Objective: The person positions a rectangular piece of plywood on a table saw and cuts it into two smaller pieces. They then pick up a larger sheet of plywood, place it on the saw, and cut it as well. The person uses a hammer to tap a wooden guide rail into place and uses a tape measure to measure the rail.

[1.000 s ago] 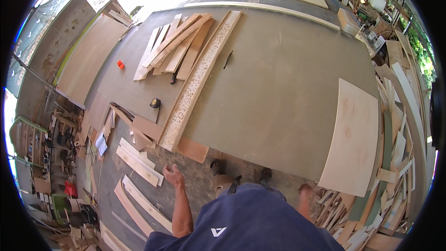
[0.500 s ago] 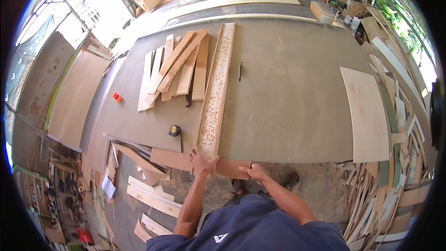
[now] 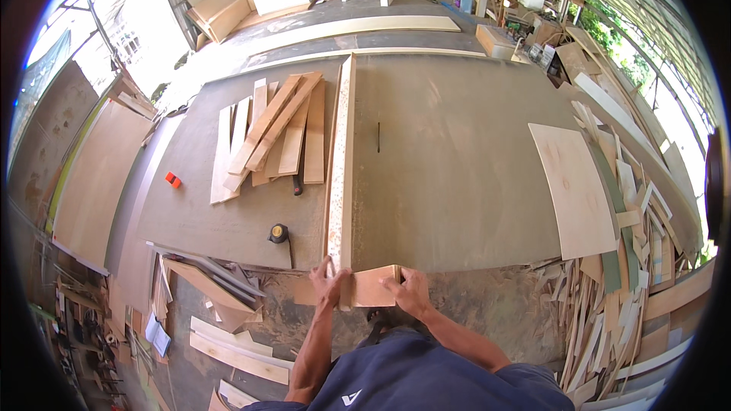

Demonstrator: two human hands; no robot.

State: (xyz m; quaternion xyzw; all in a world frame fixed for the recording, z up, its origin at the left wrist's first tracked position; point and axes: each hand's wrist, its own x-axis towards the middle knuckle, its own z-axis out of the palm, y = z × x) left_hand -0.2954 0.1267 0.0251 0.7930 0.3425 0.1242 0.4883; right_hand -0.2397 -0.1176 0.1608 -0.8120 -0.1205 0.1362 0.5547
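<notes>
A long, narrow wooden trough-like piece (image 3: 341, 175) with a speckled inner face runs away from me across the big worktable. My left hand (image 3: 330, 283) is closed around its near end, which juts past the table's front edge. A short reddish-brown plank (image 3: 371, 288) crosses this end, and part of it shows left of my left hand. My right hand (image 3: 411, 293) is closed on the plank's right end, thumb on the near face. Left of the trough lies a pile of wooden strips (image 3: 285, 125), with a dark-handled tool (image 3: 297, 185) and a tape measure (image 3: 279, 234) nearby.
On the worktable (image 3: 449, 183) lie a thin dark stick (image 3: 378, 137), a small orange object (image 3: 173, 180) and a pale panel (image 3: 571, 183) at the right edge. Offcuts (image 3: 586, 327) are heaped right; boards (image 3: 236, 354) lie on the floor at left.
The trough has tipped, so less of its speckled face shows. The short plank has slid right and toward me with my right hand, and its broad face now faces me. My view has shifted too.
</notes>
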